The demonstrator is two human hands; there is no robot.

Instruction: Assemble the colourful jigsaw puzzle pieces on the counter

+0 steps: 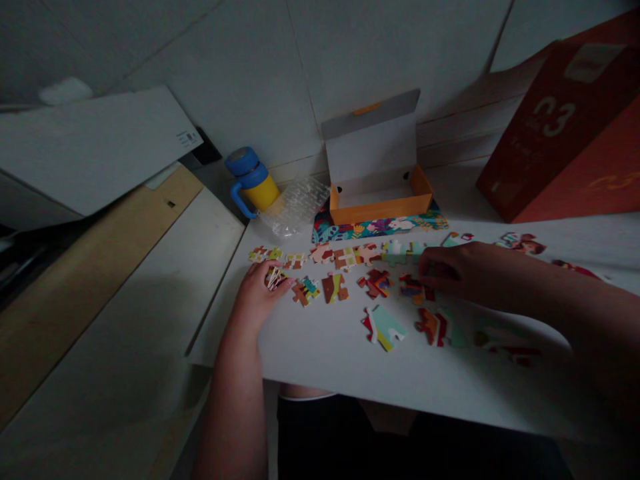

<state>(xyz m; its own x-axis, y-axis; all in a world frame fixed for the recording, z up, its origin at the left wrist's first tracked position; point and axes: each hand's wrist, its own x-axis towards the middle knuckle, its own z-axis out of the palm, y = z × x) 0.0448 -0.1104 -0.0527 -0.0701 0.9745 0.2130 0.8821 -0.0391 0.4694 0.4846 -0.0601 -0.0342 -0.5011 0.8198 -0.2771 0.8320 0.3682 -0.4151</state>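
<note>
My left hand (257, 290) is closed around the edges of a puzzle piece (275, 278) with pale lines on it, at the left of the white table. Just right of it lie a puzzle piece with a blue-green patch (307, 291) and a brown and green one (335, 287). My right hand (447, 267) is closed, with its fingertips down on a red and purple puzzle piece (412, 288); the fingers partly cover that piece. A joined strip of pieces (347, 257) runs behind both hands. Nearer to me lies a light green and red piece (384, 327).
An open orange box (383, 212) stands on a colourful printed sheet (345, 231) against the wall. Left of it are clear plastic wrap (295, 207) and a blue and yellow mug (261, 190). A big red box (565, 133) stands at right; more pieces (523, 243) lie before it.
</note>
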